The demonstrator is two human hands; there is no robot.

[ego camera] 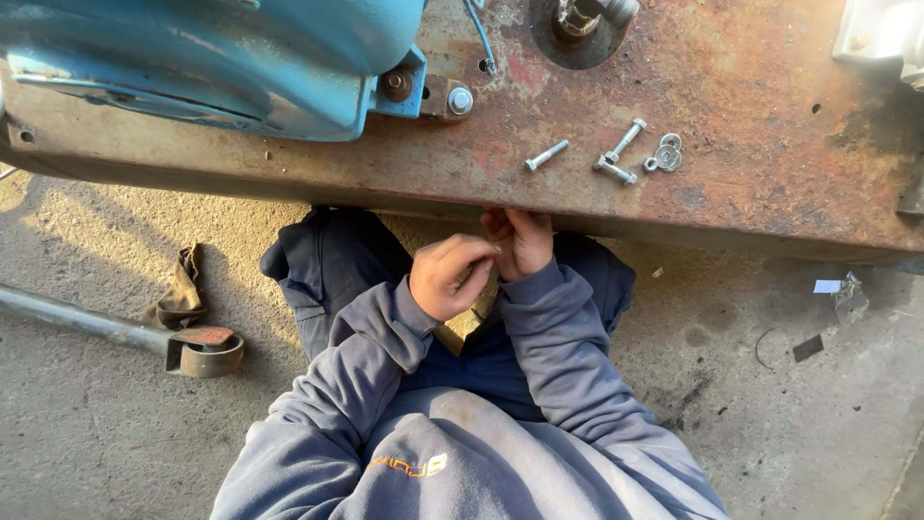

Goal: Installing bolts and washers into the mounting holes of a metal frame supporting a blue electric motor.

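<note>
Right hand (520,241) clasping near edge of rusty steel plate (751,87); left hand (448,277) curled just beside, contents impossible to tell. One silver bolt (460,100) seated by blue machine housing (212,58). Three loose bolts (616,154) and washers (666,154) lying unfitted, far right.

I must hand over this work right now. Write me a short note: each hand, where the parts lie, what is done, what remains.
Left hand: curled near the plate edge; any grip is hidden.
Right hand: fingers reach under the rusty plate; contents hidden.
Parts: three loose bolts and washers lie on the plate.
Done: one bolt sits beside the blue machine's foot.
Left: the loose bolts and washers are not fitted.
</note>
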